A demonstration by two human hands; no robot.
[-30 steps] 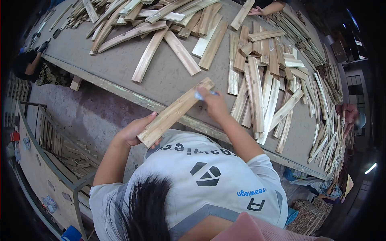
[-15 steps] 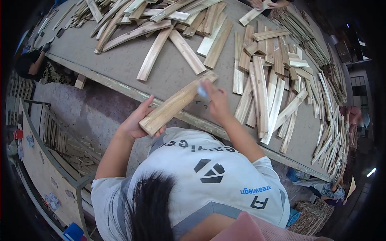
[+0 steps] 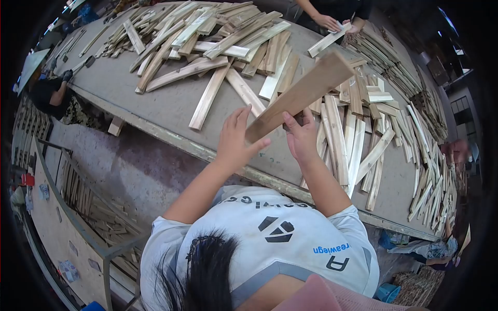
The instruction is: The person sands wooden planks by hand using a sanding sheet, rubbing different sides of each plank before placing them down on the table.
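Note:
A flat wooden board (image 3: 306,89) is held up at a slant over the table's near edge, its far end raised to the right. My left hand (image 3: 234,140) is at its lower end, with the fingers behind and the thumb along the bottom corner. Around the board's near long edge, my right hand (image 3: 302,137) grips with thumb and fingers about halfway along. Whether anything else sits in the right palm cannot be made out. Behind the board, loose wooden strips (image 3: 210,98) lie on the tabletop.
The long table (image 3: 161,111) carries a large heap of strips (image 3: 207,36) at the far side and another pile (image 3: 358,135) on the right. Across the table, a person's hands (image 3: 329,23) hold a strip. Another person (image 3: 49,90) works at the left end. A wooden-sided bin (image 3: 78,228) stands at lower left.
The board has swung up and right, with a different face showing. My right hand has gone from rubbing its face with a small whitish-blue thing to gripping its edge; my left hand has shifted right.

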